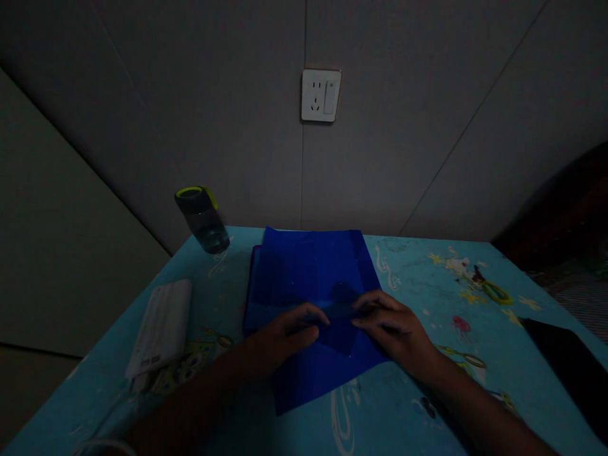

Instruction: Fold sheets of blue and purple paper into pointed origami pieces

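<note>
A large blue sheet (313, 266) lies over a stack of blue material near the middle of the table, its lower part reaching toward me at a slant. My left hand (294, 332) rests at the sheet's left side, fingers curled, with a gap between thumb and forefinger. On the right side, my right hand (392, 326) touches the sheet with bent fingers that are apart. Between the hands runs a band of the sheet that looks folded or overlapped. The dim light hides finer detail.
A water bottle (203, 221) stands at the back left. A white packet (164, 326) lies at the left. At the right edge is a dark flat object (565, 361). The patterned tablecloth (408, 266) meets a wall with a socket (320, 95).
</note>
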The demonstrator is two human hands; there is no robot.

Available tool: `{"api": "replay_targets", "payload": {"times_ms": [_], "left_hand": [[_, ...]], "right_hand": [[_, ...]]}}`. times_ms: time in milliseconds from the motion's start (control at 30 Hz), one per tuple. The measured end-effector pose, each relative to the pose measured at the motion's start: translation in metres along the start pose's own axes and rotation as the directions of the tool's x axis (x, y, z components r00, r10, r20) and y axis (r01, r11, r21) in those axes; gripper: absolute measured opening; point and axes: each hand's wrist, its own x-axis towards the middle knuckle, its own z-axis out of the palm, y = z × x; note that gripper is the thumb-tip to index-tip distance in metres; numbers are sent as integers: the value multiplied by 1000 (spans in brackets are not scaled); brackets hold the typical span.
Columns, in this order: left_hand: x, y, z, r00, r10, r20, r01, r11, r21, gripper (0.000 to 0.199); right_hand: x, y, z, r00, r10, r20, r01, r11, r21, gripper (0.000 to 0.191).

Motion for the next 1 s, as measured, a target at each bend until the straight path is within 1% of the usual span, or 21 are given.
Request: {"api": "replay_targets", "payload": {"times_ms": [67,133,200,300,333,400,467,500,600,700,767,900,1000], "left_hand": [[2,-2,1,1000,-25,-14,25,999,25,32],[4,-3,2,999,-34,10,34,999,14,34],[5,-3,2,999,-35,22,35,999,15,36],[4,-2,2,999,-29,-18,30,996,82,35],[4,-2,3,999,-15,-31,18,994,104,34],[3,-3,3,999,12,-43,-6,992,125,35],[3,-4,3,999,20,-43,-15,992,128,36],[3,-5,3,999,20,-41,-14,991,131,37],[4,-6,2,999,28,-42,-21,988,150,38],[5,-6,1,998,43,-49,-36,990,136,38],[6,-5,2,998,44,-50,-38,993,113,37],[7,-4,3,997,44,-62,-39,996,78,34],[8,-4,3,997,57,-53,-53,996,78,32]], "right_hand": [[-1,1,0,998,-26,49,28,999,-40,20],[0,-1,-1,995,-26,95,32,998,-57,21],[2,-4,-4,989,-7,148,13,999,-44,21],[6,-10,-7,974,44,220,-42,999,-14,21],[6,-12,-7,974,80,210,-80,997,-7,20],[7,-13,-6,968,194,162,-199,980,15,19],[6,-12,-4,934,334,127,-344,937,62,23],[6,-11,-3,911,390,131,-403,911,90,26],[5,-9,-1,861,480,167,-505,844,182,27],[5,-10,-1,833,527,171,-554,782,287,26],[6,-11,-1,822,543,172,-567,753,335,25],[6,-14,-1,820,546,171,-568,742,355,21],[6,-15,-1,829,536,158,-556,760,337,18]]}}
